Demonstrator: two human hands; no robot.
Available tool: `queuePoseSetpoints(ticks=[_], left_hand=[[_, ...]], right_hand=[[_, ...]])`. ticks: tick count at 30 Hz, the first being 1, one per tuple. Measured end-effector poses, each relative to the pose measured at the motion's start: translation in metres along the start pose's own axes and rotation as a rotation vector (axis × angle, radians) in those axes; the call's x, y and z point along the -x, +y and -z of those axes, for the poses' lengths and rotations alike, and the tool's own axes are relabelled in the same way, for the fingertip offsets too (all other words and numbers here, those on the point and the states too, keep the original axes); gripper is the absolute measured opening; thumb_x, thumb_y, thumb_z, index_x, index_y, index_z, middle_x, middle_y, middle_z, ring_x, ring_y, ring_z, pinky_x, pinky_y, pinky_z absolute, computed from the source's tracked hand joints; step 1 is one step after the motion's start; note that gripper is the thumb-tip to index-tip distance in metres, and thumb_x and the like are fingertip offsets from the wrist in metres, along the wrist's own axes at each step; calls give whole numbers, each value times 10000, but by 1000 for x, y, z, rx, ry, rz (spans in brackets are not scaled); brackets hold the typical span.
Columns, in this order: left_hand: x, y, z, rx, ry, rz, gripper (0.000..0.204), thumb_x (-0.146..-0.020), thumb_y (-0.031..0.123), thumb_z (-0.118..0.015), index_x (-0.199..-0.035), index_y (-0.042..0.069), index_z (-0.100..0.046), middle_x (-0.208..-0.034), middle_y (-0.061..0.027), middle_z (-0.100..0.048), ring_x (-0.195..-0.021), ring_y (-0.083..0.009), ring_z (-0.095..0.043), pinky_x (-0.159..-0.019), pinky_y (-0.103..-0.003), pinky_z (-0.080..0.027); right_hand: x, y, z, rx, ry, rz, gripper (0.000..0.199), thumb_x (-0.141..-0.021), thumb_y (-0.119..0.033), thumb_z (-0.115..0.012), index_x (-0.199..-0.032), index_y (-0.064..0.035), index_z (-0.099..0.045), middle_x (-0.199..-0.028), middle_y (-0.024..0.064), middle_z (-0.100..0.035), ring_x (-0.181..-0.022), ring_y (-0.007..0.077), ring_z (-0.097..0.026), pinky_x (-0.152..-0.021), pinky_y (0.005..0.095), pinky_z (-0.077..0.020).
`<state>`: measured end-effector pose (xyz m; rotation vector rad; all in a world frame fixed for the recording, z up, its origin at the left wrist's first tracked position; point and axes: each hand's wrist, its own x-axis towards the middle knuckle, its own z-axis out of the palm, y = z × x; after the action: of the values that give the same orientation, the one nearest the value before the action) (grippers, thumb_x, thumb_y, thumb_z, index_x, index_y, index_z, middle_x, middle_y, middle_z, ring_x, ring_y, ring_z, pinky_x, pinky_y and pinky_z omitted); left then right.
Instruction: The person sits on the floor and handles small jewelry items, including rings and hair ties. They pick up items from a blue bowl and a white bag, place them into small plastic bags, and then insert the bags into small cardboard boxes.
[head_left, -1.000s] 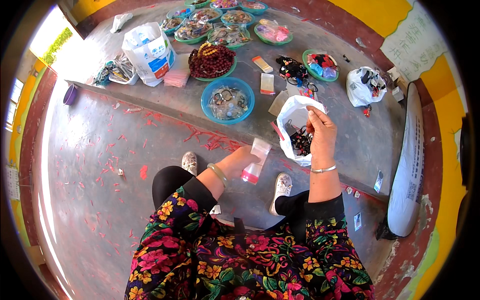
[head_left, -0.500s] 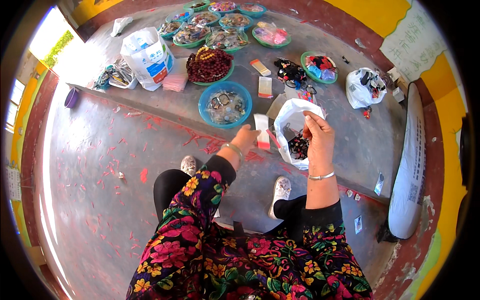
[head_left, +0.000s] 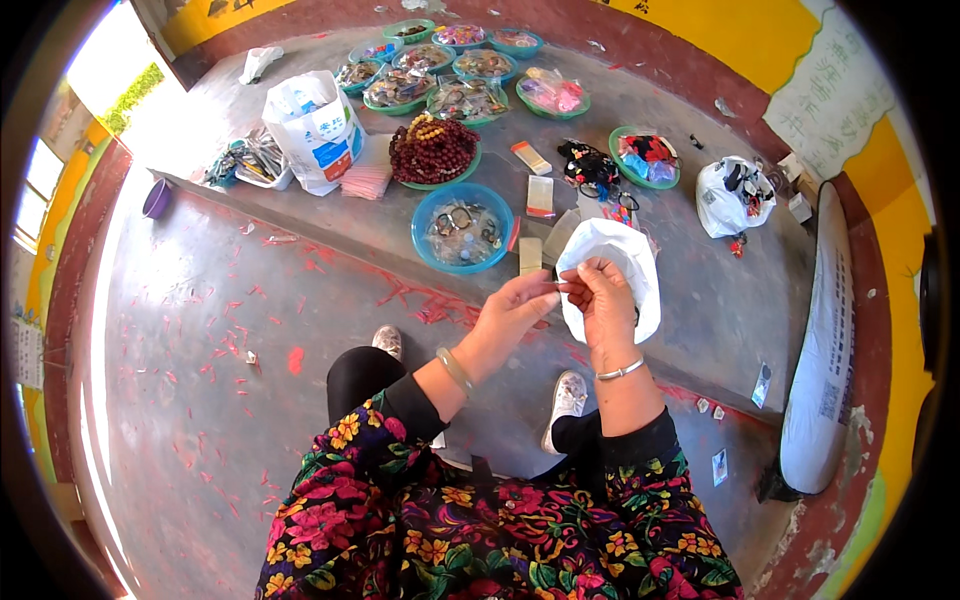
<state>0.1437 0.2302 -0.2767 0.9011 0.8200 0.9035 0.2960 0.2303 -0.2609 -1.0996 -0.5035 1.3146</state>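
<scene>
My left hand [head_left: 507, 318] and my right hand [head_left: 603, 308] meet fingertip to fingertip, both pinched closed. A tiny pale thing shows between the fingertips, too small to name. Right behind my right hand stands an open white plastic bag [head_left: 640, 262]; the hand covers much of its inside. Just beyond my left hand lies a pale card [head_left: 530, 256]. A blue basin [head_left: 421, 232] of clear packets and bracelets sits to its left. Past the bag lies a pile of dark hair ties [head_left: 585, 163].
Baskets of packaged trinkets [head_left: 470, 100] line the raised floor's far side, with dark red beads [head_left: 432, 152] nearer. A large white bag [head_left: 318, 140] stands left, a smaller filled bag [head_left: 735, 200] right. Red scraps [head_left: 430, 305] litter the step edge. A long wrapped roll [head_left: 818, 350] leans at the right.
My left hand has come away from the cards, and my right hand has left the bag's rim. Their fingertips now meet in front of the bag. The view has shifted slightly.
</scene>
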Motion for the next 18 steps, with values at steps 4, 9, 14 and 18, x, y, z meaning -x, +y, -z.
queuePoseSetpoints(ticks=[4, 9, 14, 18], left_hand=[[6, 10, 12, 206, 185, -70, 285, -910, 153, -538, -1158, 11, -539, -1032, -81, -619, -931, -127, -580, -669, -244, -491], [-4, 22, 31, 176, 245, -145, 214, -920, 191, -519, -1040, 23, -575, -968, -101, -647, -880, -152, -622, -574, -245, -481], [-11, 27, 36, 263, 208, -63, 176, -916, 165, -521, -1004, 24, -578, -951, -90, -642, -867, -172, -634, -614, -255, -496], [-15, 21, 39, 208, 140, -18, 172, -917, 155, -520, -998, 15, -580, -943, -96, -640, -863, -183, -637, -669, -267, -515]], right_hand=[[9, 14, -11, 92, -131, -83, 65, -866, -122, -557, -896, -94, -507, -821, 104, -660, -689, 162, -637, -609, 243, -451], [14, 29, -18, 212, -323, -124, 82, -834, 3, -558, -893, -45, -526, -835, 98, -650, -734, 168, -643, -670, 252, -509], [12, 29, -18, 335, -460, -109, 114, -816, -36, -622, -909, -19, -557, -835, 61, -623, -785, 129, -615, -720, 239, -488], [4, 20, -16, 348, -439, -45, 230, -815, -117, -669, -986, 4, -574, -865, 27, -611, -843, 85, -563, -760, 228, -453]])
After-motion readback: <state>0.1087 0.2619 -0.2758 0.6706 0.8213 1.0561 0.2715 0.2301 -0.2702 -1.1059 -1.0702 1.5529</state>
